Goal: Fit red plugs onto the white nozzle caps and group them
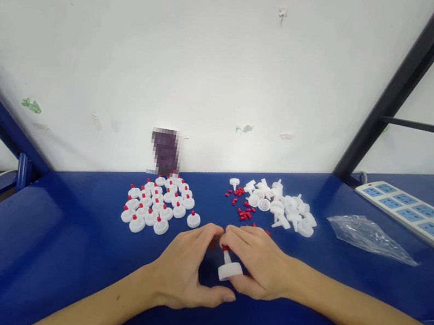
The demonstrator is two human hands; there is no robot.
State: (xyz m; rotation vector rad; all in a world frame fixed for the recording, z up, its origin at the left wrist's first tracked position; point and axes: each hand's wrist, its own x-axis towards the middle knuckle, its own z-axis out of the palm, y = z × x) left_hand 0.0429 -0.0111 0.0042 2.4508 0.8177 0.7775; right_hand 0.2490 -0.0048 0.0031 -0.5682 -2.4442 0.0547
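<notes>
Right hand [256, 260]: grasping a disc-based, conical-necked white cap [230, 271], red-tipped, over glossy blue table [83, 262].
Left hand [185, 268]: arched alongside, thumb spread; fingertip contact cannot be told.
Pile [276, 206]: white plastic nozzles.

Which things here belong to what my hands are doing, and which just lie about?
Belongs to the job, it seems:
white cap with red tip, in your right hand
loose red tips
loose white caps
standing red-tipped caps

Just lying about, apparently:
clear plastic bag
power strip
blurred dark thing
</notes>
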